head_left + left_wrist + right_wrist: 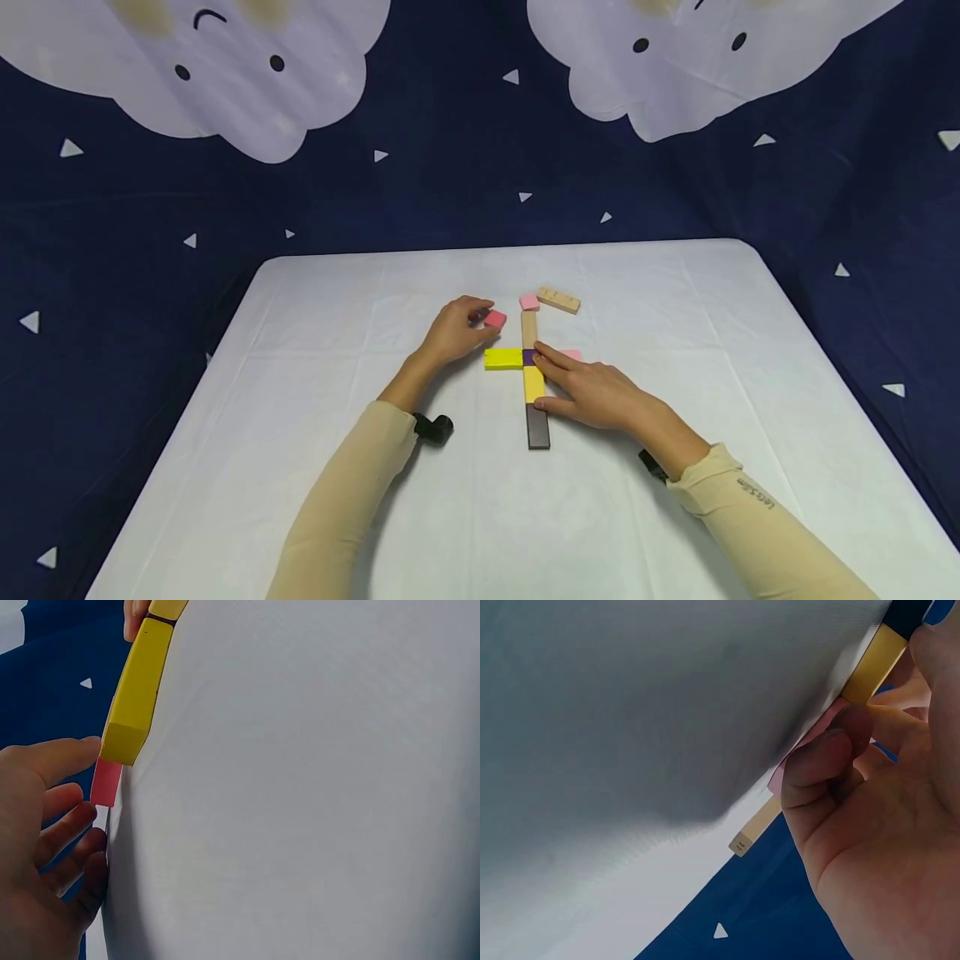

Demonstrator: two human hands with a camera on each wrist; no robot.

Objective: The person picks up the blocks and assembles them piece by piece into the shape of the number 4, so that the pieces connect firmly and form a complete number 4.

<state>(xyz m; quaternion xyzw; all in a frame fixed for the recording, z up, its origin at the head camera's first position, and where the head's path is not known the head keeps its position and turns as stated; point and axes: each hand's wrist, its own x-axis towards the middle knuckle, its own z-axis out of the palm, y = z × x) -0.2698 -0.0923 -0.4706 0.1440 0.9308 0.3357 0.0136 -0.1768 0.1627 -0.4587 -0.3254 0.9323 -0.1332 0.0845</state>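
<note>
In the head view, several coloured blocks lie in a cross on the white table. A purple block (528,357) is at its centre, with a bright yellow block (502,359) on the left and a pink block (572,355) partly hidden on the right. A plain wooden block (529,327) lies above; a yellow block (534,385) and a dark block (537,427) lie below. My left hand (453,331) has thumb and fingers spread around a red block (495,319). My right hand (600,396) rests fingertips by the purple block, its thumb at the yellow-dark joint.
Beyond the cross are a light pink cube (529,302) and a wooden block with marks (558,300), lying at a slant. The white-covered table (300,333) ends at a dark blue cloth backdrop (450,200) with clouds and triangles.
</note>
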